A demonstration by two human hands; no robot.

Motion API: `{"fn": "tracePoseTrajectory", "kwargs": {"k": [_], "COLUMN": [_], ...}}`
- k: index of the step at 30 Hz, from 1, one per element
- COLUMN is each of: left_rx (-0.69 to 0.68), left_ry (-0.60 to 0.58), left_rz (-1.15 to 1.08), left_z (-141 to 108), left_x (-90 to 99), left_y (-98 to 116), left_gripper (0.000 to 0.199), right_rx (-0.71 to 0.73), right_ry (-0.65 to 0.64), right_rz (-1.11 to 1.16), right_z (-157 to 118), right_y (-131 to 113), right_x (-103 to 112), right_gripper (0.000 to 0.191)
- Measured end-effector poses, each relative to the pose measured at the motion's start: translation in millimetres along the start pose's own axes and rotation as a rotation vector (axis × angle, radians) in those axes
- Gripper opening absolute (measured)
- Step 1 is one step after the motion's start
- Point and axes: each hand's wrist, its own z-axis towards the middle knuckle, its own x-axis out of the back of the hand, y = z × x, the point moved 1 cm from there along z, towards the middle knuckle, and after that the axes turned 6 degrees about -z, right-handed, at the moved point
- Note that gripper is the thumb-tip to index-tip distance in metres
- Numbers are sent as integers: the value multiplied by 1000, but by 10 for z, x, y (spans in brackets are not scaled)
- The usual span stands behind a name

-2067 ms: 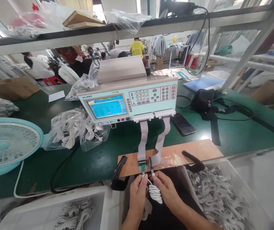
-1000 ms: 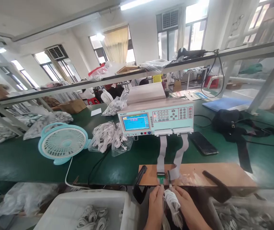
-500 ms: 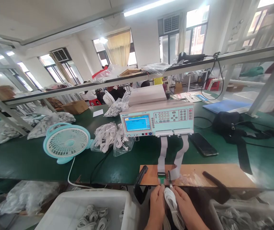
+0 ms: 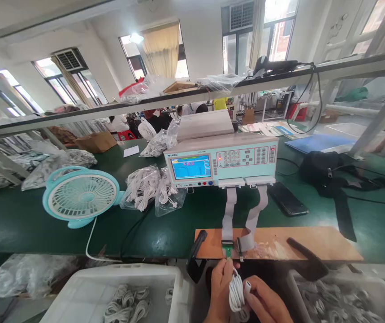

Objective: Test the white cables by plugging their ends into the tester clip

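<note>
A bundled white cable [image 4: 236,294] hangs between my hands at the front edge of the wooden board [image 4: 279,240]. My left hand [image 4: 219,287] is closed around one end of it, fingertips right at the small green circuit board [image 4: 228,250]; the plug itself is mostly hidden. Between thumb and fingers, my right hand [image 4: 266,299] pinches the cable's other end, a white plug [image 4: 248,286] pointing up, apart from the second connector [image 4: 240,253]. Grey ribbon cables [image 4: 230,215] run from both connectors to a tester [image 4: 246,157] with a lit blue screen [image 4: 191,168].
A white bin [image 4: 78,291] with coiled cables stands front left, another bin [image 4: 300,296] front right. Black clamps [image 4: 197,255] grip the wooden board. On the green table are a fan [image 4: 84,197], bagged cables [image 4: 141,186], a phone [image 4: 288,199] and a black bag [image 4: 316,172].
My right hand has drawn its plug back from the second connector, down and right. The screen now shows pink characters, and a red light glows on the tester panel. The view has shifted slightly.
</note>
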Motion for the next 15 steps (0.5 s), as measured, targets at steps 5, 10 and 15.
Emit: {"fn": "tracePoseTrajectory", "kwargs": {"k": [5,10,15], "left_rx": [30,20,20], "left_ry": [5,4,-9], "left_rz": [-50,-11,-4], "left_z": [-24,-3,-8], "left_x": [19,51,39], "left_y": [-60,-79,-86], "left_gripper": [43,37,36], "right_rx": [-131,-183,-200], "right_ry": [222,244,287], "right_rz": [168,260,269], "right_z": [130,278,327], "right_y": [165,347,366], "right_x": [-12,-59,-99], "right_gripper": [35,36,31]}}
